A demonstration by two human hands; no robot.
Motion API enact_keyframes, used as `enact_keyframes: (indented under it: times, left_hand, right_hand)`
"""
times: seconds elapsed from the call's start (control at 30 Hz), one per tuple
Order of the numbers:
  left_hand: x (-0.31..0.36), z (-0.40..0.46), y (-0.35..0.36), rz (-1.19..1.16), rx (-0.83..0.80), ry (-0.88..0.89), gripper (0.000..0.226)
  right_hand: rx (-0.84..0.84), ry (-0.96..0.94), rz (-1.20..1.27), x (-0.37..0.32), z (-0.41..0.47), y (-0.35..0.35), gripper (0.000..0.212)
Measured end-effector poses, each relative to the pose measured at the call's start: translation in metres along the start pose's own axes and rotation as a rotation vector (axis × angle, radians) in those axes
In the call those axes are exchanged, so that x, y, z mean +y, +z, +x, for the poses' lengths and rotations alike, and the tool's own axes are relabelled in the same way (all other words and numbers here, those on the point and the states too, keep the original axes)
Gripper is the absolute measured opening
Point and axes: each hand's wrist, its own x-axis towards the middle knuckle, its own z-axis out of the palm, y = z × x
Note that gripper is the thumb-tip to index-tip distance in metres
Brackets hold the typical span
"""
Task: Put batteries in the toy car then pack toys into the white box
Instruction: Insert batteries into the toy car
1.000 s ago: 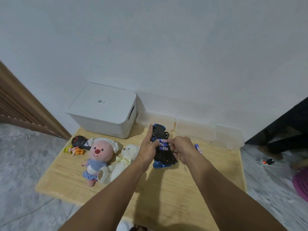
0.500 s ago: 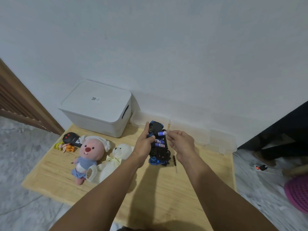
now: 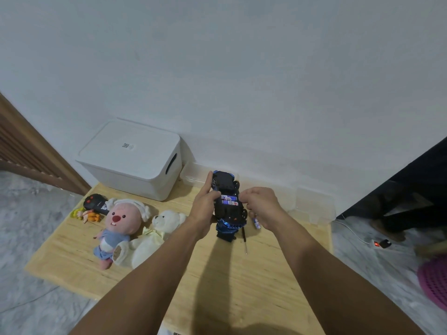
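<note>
A blue and black toy car (image 3: 227, 189) is upside down above the wooden table (image 3: 242, 286), with my left hand (image 3: 204, 211) gripping its left side. Two blue-white batteries (image 3: 228, 199) sit in its open bay. My right hand (image 3: 262, 205) is at the car's right side, fingertips pinched by the bay's edge. Another battery (image 3: 257, 223) shows just under that hand; I cannot tell whether it is held or lying on the table. The white box (image 3: 130, 160) stands at the back left with its lid on.
A pink plush (image 3: 121, 221), a white bear (image 3: 158, 226), a black remote (image 3: 95, 204) and a small yellow figure (image 3: 87, 215) lie left of the car. A screwdriver (image 3: 244, 240) lies below it. Clear containers (image 3: 312, 206) line the wall.
My right hand has drawn back from the battery bay to the car's right side. The loose battery shows again beneath it. My left hand still holds the car.
</note>
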Motion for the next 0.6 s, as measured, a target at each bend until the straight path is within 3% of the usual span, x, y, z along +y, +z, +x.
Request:
enact_keyframes:
  times: [0.13,0.3,0.6]
  left_hand:
    - [0.001,0.002,-0.001,0.056,-0.059,0.032,0.087]
    - [0.001,0.004,-0.003,0.107,-0.100,0.078,0.091]
    - [-0.002,0.009,-0.008,0.204,-0.151,0.128,0.097]
  right_hand:
    - [0.043,-0.077,-0.070,0.000,0.003,-0.002,0.008]
    - [0.103,-0.189,-0.270,-0.003,0.006,0.001,0.006]
    - [0.062,-0.165,-0.409,-0.015,0.011,0.004,0.011]
